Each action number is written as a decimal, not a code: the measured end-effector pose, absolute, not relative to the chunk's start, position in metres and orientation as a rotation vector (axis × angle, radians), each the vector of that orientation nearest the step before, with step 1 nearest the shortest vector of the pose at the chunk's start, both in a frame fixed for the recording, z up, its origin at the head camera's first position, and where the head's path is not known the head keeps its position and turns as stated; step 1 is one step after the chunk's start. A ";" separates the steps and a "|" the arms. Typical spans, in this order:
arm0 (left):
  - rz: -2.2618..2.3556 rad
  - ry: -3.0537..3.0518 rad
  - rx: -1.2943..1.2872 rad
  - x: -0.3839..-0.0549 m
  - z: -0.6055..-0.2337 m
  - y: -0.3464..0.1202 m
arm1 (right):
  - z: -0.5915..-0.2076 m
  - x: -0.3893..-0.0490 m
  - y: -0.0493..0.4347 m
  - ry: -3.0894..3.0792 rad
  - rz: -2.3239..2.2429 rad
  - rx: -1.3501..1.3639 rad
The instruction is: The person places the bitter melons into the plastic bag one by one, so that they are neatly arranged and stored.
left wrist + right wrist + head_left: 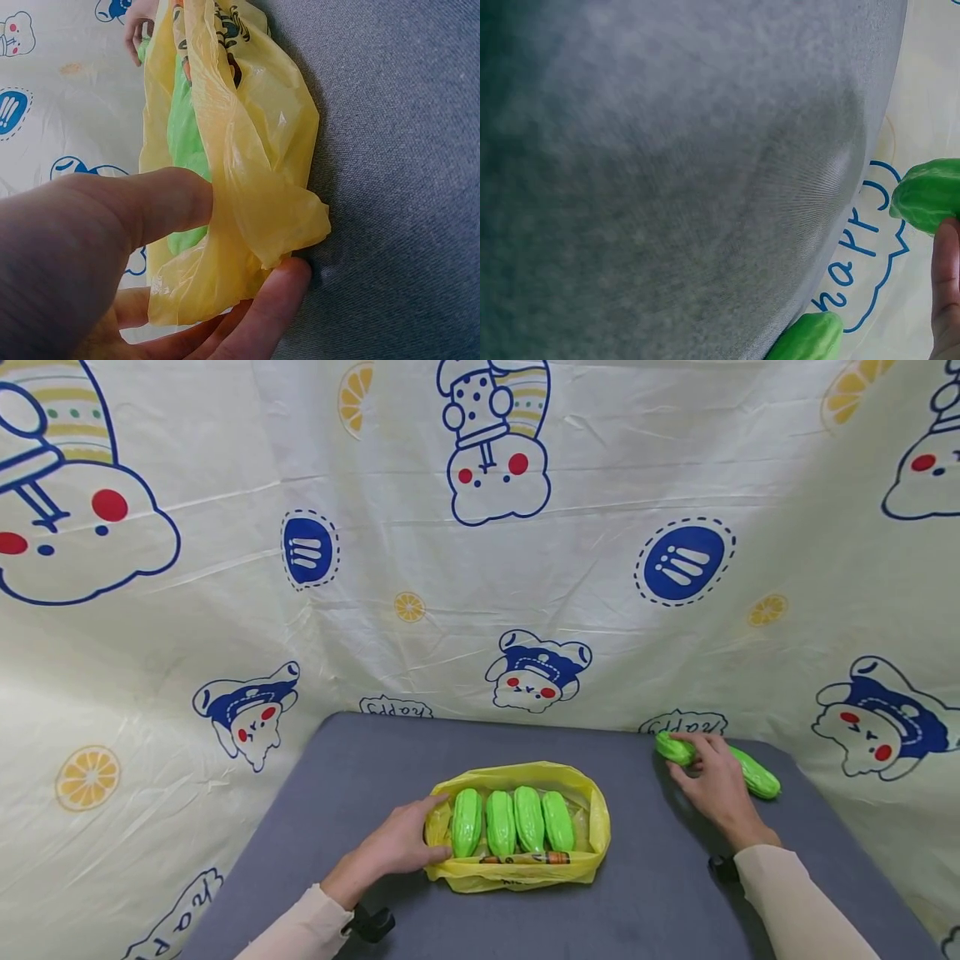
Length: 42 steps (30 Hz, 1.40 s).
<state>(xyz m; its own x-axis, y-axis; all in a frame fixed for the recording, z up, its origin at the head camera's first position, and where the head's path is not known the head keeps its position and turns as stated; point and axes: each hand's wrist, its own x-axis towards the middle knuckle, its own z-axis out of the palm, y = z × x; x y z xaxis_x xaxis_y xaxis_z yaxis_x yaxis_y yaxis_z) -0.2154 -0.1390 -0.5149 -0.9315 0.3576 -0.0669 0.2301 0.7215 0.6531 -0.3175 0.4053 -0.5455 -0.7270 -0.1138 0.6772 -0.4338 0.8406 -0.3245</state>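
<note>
Right grip [714, 778] holds glossy green gourd [672, 749], seemingly ridged

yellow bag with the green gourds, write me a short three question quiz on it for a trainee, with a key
1. How many gourds lie in the bag?

2. True or false: both hands hold the bag.

3. In the head view, where on the table is the loose gourd?
a) between the bag and the right hand
b) to the right of the right hand
c) beside the left hand

Key: 1. Four. 2. False: only the left hand holds it; the right hand pinches another gourd. 3. b.
</note>
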 end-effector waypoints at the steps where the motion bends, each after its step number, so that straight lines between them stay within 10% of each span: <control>1: 1.000 2.739 0.478 -0.215 -0.514 -0.139 | -0.545 -0.317 0.404 -2.337 0.617 0.400; 42: 1.047 2.797 0.485 -0.211 -0.508 -0.134 | -0.518 -0.288 0.358 -2.129 0.685 0.474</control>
<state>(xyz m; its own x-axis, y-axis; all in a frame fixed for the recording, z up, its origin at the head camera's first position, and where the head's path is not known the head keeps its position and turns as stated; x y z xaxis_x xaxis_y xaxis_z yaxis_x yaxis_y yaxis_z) -0.2110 -0.1344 -0.5077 -0.9419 0.3357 0.0033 0.2554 0.7100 0.6562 -0.2880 0.3577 -0.5177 -0.5851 -0.0937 0.8055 -0.5459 0.7801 -0.3058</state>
